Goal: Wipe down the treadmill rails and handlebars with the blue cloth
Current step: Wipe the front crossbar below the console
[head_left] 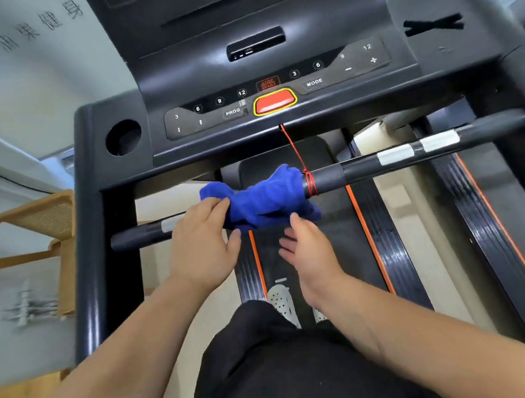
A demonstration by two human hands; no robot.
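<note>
The blue cloth (264, 198) is bunched over the middle of the black front handlebar (380, 162), which runs across the treadmill below the console. My left hand (204, 243) lies on the bar at the cloth's left end, fingers curled over the cloth's edge. My right hand (309, 252) hovers just under the cloth's right part, fingers relaxed, its thumb tip touching the cloth's lower edge. The left side rail (98, 248) and the right side rail (521, 81) frame the view.
A red safety cord (295, 153) hangs from the console (276, 100) and is wound round the bar beside the cloth. White tape patches (417, 147) mark the bar's right half. A tan chair (31, 229) stands left of the treadmill. My feet stand on the belt (340, 239).
</note>
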